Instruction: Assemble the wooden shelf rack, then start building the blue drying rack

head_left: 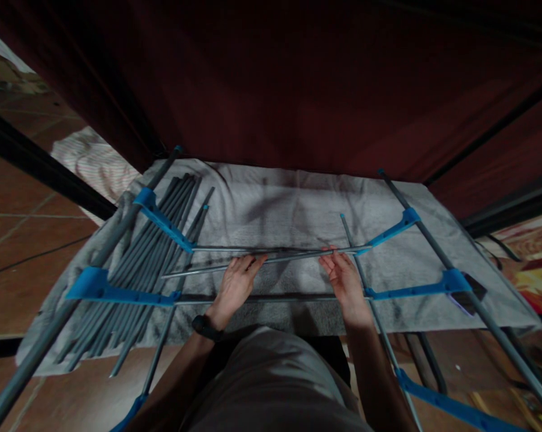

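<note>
My left hand (237, 282) and my right hand (345, 279) both hold a thin grey rod (293, 257) by the fingertips. It lies slightly slanted, and its right end meets a blue connector arm (394, 228). The left fingers are stretched along the rod and the right fingers curl on it. A second grey rod (271, 297) runs under my palms between two other blue connectors (117, 292) (415, 291). A black watch (205, 327) is on my left wrist.
A grey towel (275, 204) covers the tiled floor under the frame. A pile of loose grey rods (149, 270) lies at the left. Long grey side poles (117, 231) (433, 240) carry the blue connectors. Dark red fabric (298, 90) hangs behind. A coloured mat (536, 282) lies at the right.
</note>
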### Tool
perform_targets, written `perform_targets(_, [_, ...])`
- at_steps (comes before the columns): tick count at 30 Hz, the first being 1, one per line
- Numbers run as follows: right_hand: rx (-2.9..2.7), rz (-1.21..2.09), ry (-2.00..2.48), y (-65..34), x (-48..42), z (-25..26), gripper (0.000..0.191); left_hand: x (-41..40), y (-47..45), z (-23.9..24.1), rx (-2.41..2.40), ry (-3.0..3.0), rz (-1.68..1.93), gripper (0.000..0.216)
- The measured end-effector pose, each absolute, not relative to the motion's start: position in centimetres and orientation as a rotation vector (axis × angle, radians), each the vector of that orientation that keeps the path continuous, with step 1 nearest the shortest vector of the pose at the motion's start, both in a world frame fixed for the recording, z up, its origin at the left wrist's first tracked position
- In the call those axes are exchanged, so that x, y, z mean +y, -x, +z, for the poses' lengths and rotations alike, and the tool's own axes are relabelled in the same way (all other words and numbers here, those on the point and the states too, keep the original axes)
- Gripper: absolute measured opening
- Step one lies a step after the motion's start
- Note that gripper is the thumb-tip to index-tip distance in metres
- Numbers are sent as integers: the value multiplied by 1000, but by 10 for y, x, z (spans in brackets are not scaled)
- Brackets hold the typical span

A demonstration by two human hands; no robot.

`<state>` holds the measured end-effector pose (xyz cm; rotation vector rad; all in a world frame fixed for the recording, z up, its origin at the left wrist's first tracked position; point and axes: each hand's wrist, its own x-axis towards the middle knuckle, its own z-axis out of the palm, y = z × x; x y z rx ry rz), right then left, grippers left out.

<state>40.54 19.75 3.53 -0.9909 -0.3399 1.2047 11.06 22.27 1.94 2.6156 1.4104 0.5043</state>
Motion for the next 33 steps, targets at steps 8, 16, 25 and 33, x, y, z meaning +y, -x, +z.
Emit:
perform_targets(8, [-248,1206,1031,-412,195,8,17,227,-101,8,1474,-2615,425,48])
perform_targets(16, [-172,1202,1084,-429,194,-16,11,234,-76,5,1601,-2573,355,40])
perform_targets(25, [-111,1214,1132,-438,191,-33,9,240,-56,-3,1752,-2514,251,38])
perform_targets(33, [-33,1220,1197,-442,195,-38,7,242,-51,-13,1694,-2563,168,38])
